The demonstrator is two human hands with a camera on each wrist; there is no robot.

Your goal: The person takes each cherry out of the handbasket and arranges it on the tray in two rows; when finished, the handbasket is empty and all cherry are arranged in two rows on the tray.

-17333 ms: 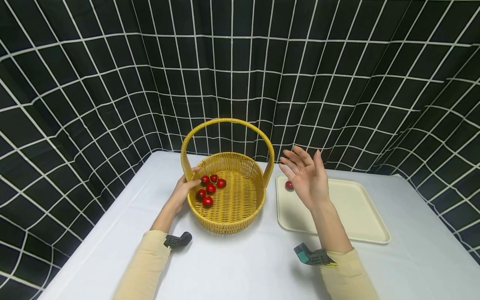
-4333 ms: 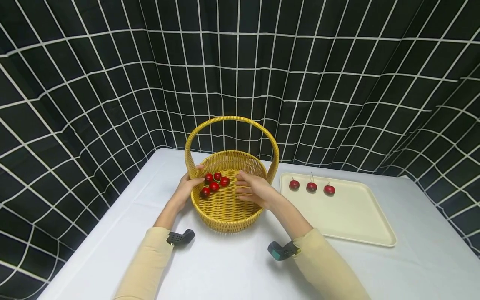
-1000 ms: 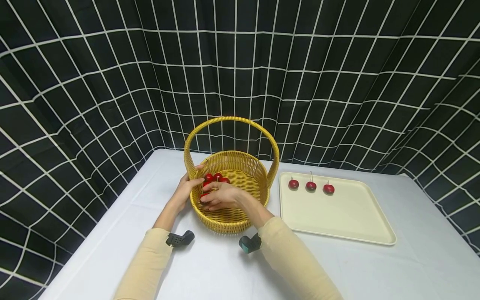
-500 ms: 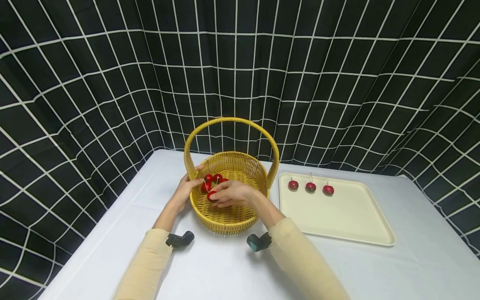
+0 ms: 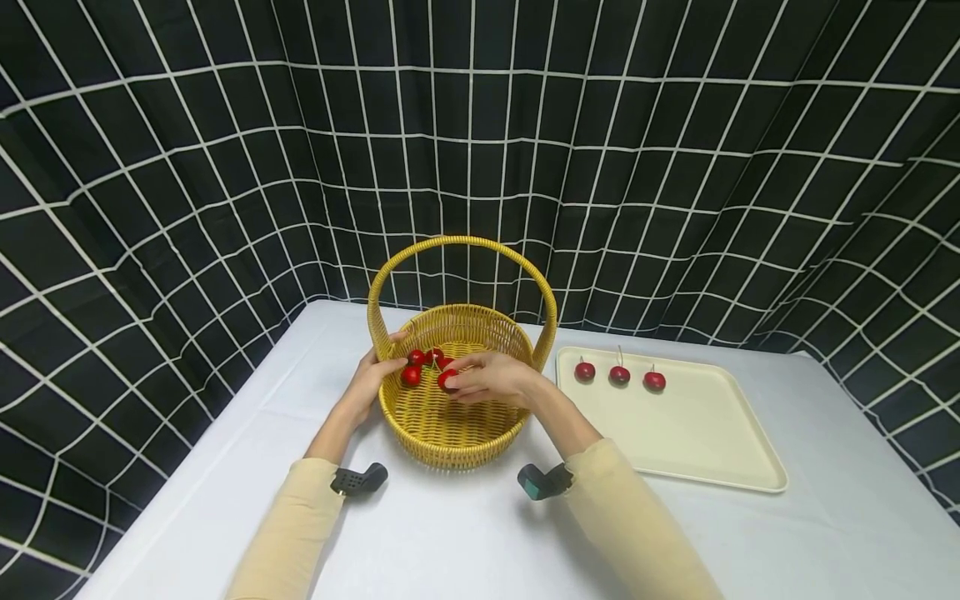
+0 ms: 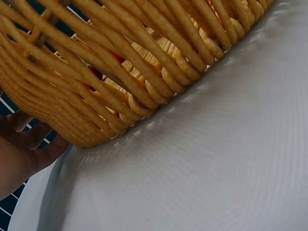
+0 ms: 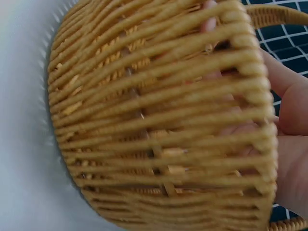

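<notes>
The yellow wicker basket (image 5: 450, 454) stands on the white cloth, its tall handle upright. My left hand (image 5: 365, 383) grips the basket's left rim, thumb on the inside and fingers outside; the left wrist view shows the fingers (image 6: 29, 144) against the wicker wall. Inside the basket my right hand (image 5: 495, 377) pinches a red cherry (image 5: 446, 380) between thumb and fingertips. Several other cherries (image 5: 411, 376) lie at the basket's left side, one partly hidden by the right hand. In the right wrist view the wicker wall (image 7: 168, 110) covers most of that hand.
A cream tray (image 5: 705, 433) lies right of the basket. Three cherries with stems sit in a row near its back edge: left (image 5: 585, 371), middle (image 5: 619, 375) and right (image 5: 654, 381). A black cloth with white grid lines hangs behind and at both sides.
Over the last second my right hand has taken hold of a cherry and moved it rightward inside the basket. Earlier, the tray showed one cherry; now three show. My left hand has stayed on the rim.
</notes>
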